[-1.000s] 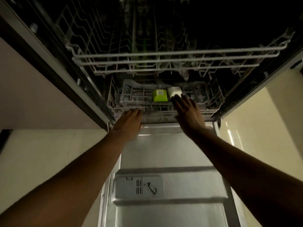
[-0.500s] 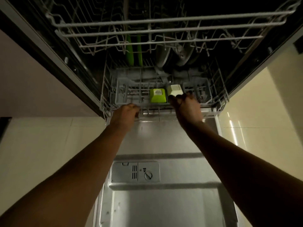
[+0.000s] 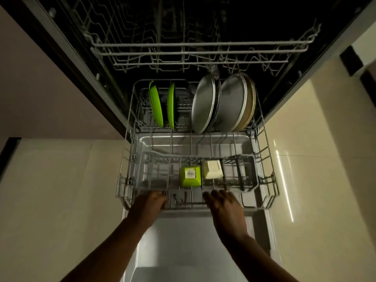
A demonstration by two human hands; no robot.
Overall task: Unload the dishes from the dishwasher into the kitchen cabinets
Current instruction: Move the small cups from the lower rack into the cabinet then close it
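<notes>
The lower rack [image 3: 130, 159] is pulled out over the open dishwasher door [image 3: 183, 251]. My left hand [image 3: 149, 202] is curled around the rack's front rail. My right hand [image 3: 224, 206] rests on the same rail with fingers over the wire. In the rack's front basket sit a green square bowl [image 3: 190, 177] and a white square bowl [image 3: 212, 169], both upside down. At the rack's back stand two green plates [image 3: 160, 106] on edge and several steel plates [image 3: 221, 102] on edge beside them.
The upper rack [image 3: 199, 51] hangs above, partly slid out, with nothing seen in it. Beige cabinet fronts flank the dishwasher on both sides. Pale floor tiles [image 3: 61, 190] lie left and right of the door.
Both hands have drawn the lower rack out toward me over the door. The green and steel plates at its back have come into view.
</notes>
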